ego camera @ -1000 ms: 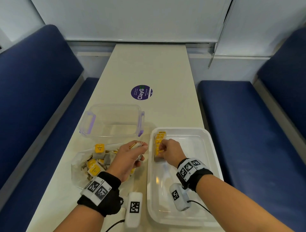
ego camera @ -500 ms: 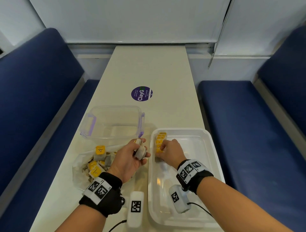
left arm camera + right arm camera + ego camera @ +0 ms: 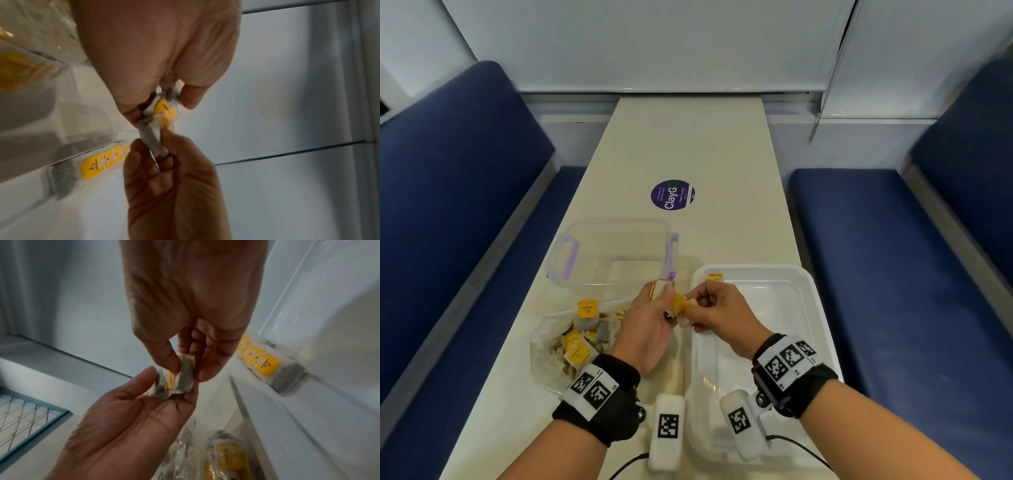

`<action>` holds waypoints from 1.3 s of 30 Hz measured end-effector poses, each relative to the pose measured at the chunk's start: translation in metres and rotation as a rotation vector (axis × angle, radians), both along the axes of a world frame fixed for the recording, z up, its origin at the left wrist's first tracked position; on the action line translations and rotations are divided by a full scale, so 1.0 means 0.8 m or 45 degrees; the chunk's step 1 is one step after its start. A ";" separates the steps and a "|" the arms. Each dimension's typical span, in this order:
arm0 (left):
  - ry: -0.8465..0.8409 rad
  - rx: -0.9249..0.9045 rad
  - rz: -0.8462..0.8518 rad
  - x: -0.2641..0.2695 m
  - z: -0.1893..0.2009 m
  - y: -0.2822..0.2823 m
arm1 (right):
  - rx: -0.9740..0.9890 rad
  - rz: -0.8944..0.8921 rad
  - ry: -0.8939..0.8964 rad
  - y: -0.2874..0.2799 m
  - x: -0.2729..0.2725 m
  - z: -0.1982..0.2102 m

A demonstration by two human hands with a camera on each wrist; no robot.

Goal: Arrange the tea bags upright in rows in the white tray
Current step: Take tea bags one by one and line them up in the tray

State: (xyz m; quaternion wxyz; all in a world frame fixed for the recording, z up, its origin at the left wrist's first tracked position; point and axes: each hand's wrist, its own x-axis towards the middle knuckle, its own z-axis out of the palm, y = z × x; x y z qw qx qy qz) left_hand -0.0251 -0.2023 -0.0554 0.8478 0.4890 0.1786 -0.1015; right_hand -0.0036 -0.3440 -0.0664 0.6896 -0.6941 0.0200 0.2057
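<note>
My left hand [image 3: 666, 301] is raised between the bag and the tray and grips a small bunch of tea bags [image 3: 661, 289]. My right hand [image 3: 692, 306] meets it and pinches one grey tea bag [image 3: 186, 374] between thumb and forefinger, while the left fingers [image 3: 148, 374] still hold another tea bag [image 3: 160, 383]. In the left wrist view the yellow-tagged tea bags [image 3: 164, 112] sit between both hands. The white tray [image 3: 804, 308] lies to the right. A short row of tea bags [image 3: 714, 277] stands upright along its far left corner, also seen in the right wrist view [image 3: 265, 364].
A clear plastic bag [image 3: 544, 356] with several loose yellow-tagged tea bags [image 3: 587, 310] lies left of the tray. Behind it stands a clear container [image 3: 613, 253] with purple latches. A purple round sticker [image 3: 672, 194] is further back. Blue benches [image 3: 893, 274] flank the narrow table.
My right hand left the row in the tray and moved left to the left hand. The left hand lifted its tea bags; the right now pinches one of them.
</note>
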 end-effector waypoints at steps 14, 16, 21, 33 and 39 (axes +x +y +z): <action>-0.085 0.322 -0.144 -0.006 -0.008 -0.002 | 0.182 -0.118 -0.035 -0.022 -0.005 -0.006; -0.085 0.344 -0.102 -0.005 -0.008 -0.003 | 0.185 -0.112 -0.031 -0.023 -0.005 -0.003; -0.093 0.370 -0.142 -0.006 -0.004 -0.004 | 0.005 -0.016 -0.142 -0.025 -0.007 0.003; -0.024 0.424 -0.082 0.000 -0.003 0.002 | -0.117 0.250 -0.215 -0.042 -0.007 0.013; 0.059 0.336 -0.204 -0.004 -0.003 -0.005 | 0.051 0.153 -0.372 -0.036 -0.008 0.008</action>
